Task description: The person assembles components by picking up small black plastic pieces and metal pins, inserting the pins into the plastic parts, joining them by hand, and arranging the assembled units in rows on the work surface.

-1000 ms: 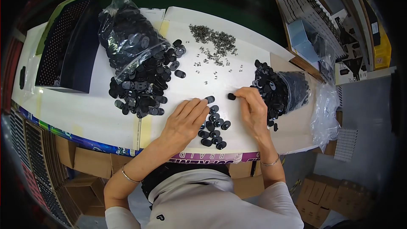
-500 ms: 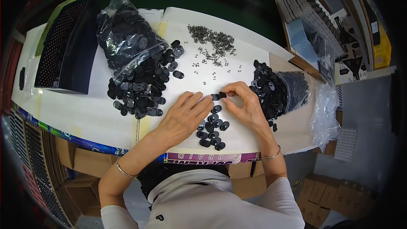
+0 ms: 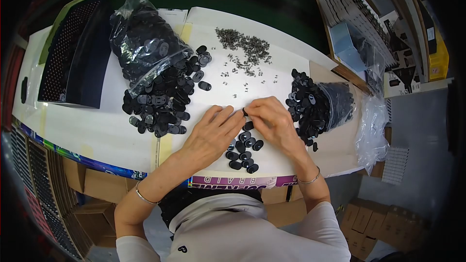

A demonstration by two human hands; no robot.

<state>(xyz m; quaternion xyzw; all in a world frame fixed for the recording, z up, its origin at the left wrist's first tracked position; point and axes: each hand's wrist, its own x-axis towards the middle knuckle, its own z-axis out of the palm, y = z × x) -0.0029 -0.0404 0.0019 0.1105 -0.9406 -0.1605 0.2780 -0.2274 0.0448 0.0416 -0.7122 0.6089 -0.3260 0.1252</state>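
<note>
My left hand [image 3: 212, 133] rests palm down on the white table, its fingertips at a small black oval piece [image 3: 245, 112] that is mostly hidden. My right hand [image 3: 271, 120] pinches at that same piece from the other side, and the two hands nearly touch. Just below the fingers lies a group of assembled black oval pieces [image 3: 245, 155]. Small metal clips [image 3: 247, 48] are scattered beyond the hands. To the left is a heap of black oval parts [image 3: 160, 102]; a second heap of smaller black parts [image 3: 310, 106] lies right of my right hand.
A clear bag of black parts [image 3: 148, 41] lies at the back left beside a dark dotted box [image 3: 87, 58]. At the right are another bag [image 3: 336, 103], crumpled clear plastic [image 3: 371, 126] and a light blue box [image 3: 345, 43]. Cardboard boxes [image 3: 104, 184] stand below the table.
My right hand has moved left with a small black piece, up to the oval piece at my left fingertips. The fingers now cover most of it. My left hand has shifted only slightly.
</note>
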